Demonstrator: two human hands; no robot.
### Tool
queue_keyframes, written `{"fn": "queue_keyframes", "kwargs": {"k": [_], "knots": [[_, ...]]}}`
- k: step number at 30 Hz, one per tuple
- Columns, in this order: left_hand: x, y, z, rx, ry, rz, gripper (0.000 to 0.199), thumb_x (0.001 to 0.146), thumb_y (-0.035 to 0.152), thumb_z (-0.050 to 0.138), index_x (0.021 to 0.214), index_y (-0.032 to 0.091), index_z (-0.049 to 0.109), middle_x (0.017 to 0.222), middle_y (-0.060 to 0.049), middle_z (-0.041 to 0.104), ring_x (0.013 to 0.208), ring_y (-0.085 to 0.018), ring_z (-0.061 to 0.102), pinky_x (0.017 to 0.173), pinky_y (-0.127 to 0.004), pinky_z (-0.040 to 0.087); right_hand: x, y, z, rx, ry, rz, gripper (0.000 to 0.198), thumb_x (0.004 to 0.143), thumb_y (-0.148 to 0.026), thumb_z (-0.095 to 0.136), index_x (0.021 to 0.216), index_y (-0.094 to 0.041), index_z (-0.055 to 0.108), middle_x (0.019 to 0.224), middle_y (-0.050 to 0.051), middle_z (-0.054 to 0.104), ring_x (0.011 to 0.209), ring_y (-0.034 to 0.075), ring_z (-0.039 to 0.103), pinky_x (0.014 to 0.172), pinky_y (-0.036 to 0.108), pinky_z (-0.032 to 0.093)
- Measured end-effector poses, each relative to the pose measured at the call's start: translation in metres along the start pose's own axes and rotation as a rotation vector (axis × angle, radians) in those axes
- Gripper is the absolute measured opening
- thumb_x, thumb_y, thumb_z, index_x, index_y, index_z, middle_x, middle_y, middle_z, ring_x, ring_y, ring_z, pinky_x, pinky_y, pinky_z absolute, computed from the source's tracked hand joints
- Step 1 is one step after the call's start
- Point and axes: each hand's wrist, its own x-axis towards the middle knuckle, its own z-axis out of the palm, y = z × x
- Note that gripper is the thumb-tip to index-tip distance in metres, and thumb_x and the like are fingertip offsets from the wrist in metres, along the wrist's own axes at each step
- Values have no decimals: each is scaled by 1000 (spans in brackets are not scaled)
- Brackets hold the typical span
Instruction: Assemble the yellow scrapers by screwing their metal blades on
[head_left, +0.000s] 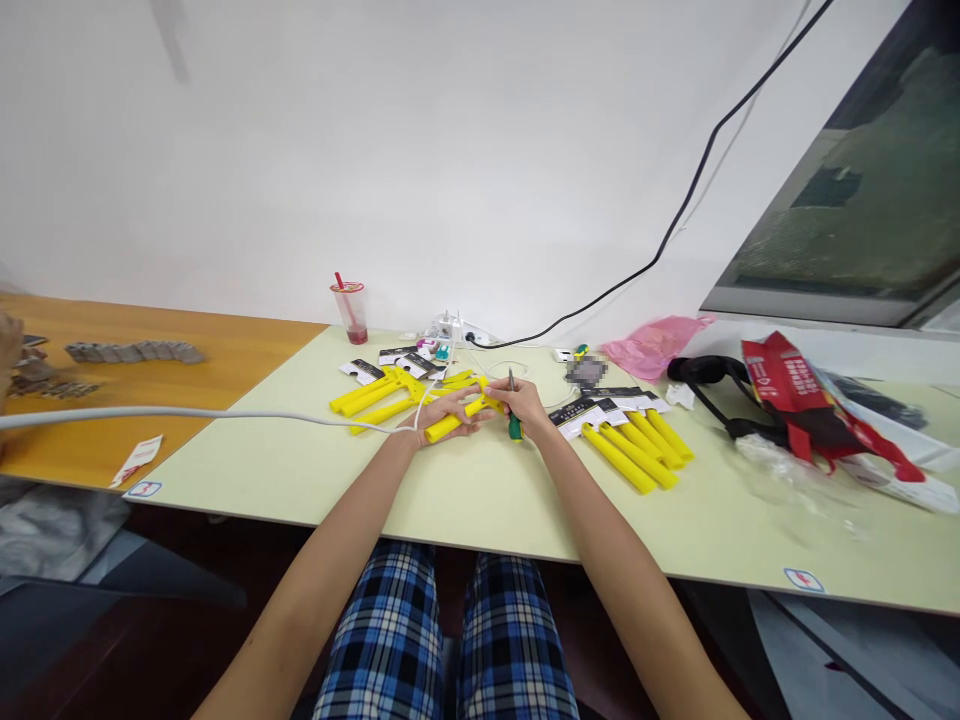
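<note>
1. Now, watching the head view from my remote seat, I see the left hand (452,405) curled around a yellow tube (444,428), just over the pale surface (487,505).
2. Over on the other side, the right hand (526,402) is narrow, gripping a green-handled tool (515,428): handle toward the near edge, dark shaft pointing at the wall.
3. Watch the long axis: the tube slants, its near end low on the left, its far end rising toward the right hand's fingers.
4. So the tube lies left of the right hand, and the two hands are close together; whether those right fingers touch its far end, I can't tell.
5. The shaft runs across that slant, not in line with it; I judge that angle the one to mind.
6. Outside all this, more yellow pieces lie left (366,396) and right (626,460) of the hands.
</note>
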Motion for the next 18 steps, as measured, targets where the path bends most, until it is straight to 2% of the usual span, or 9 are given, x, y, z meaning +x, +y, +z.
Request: {"fn": "queue_keyframes", "kwargs": {"k": [3, 6, 11, 15, 18], "knots": [[-2, 1, 2, -7, -24, -10, 94, 64, -8, 73, 150, 26, 56, 143, -16, 72, 137, -33, 70, 95, -32, 60, 1, -1, -1, 24, 4, 24, 48, 54, -36, 105, 83, -17, 72, 64, -4, 64, 46, 6, 40, 38, 21, 38], [-4, 3, 4, -12, -25, -26, 96, 64, -8, 73, 152, 26, 55, 145, -15, 71, 139, -32, 69, 93, -30, 60, 3, -2, -3, 38, -5, 57, 48, 54, -32, 105, 83, -18, 70, 58, -7, 58, 45, 6, 39, 39, 21, 38], [-5, 3, 7, -33, 3, -8, 99, 64, -8, 69, 156, 25, 52, 144, -16, 72, 136, -31, 71, 92, -30, 60, 4, -1, -1, 45, 19, 47, 48, 58, -37, 104, 86, -17, 71, 56, -7, 55, 44, 7, 37, 38, 22, 36], [-7, 10, 6, -140, 79, 182, 97, 66, -6, 65, 158, 24, 51, 145, -16, 71, 137, -28, 70, 96, -29, 60, 6, -2, -1, 37, 167, -67, 42, 77, -51, 92, 93, -19, 69, 62, -5, 59, 44, 9, 39, 37, 24, 39], [-12, 19, 1, -254, 170, 371, 96, 68, -5, 61, 158, 28, 52, 147, -13, 71, 138, -24, 69, 99, -29, 59, 6, 0, -2, -135, 239, -187, 39, 88, -56, 80, 95, -20, 68, 86, 4, 74, 45, 10, 47, 38, 27, 40]]}}
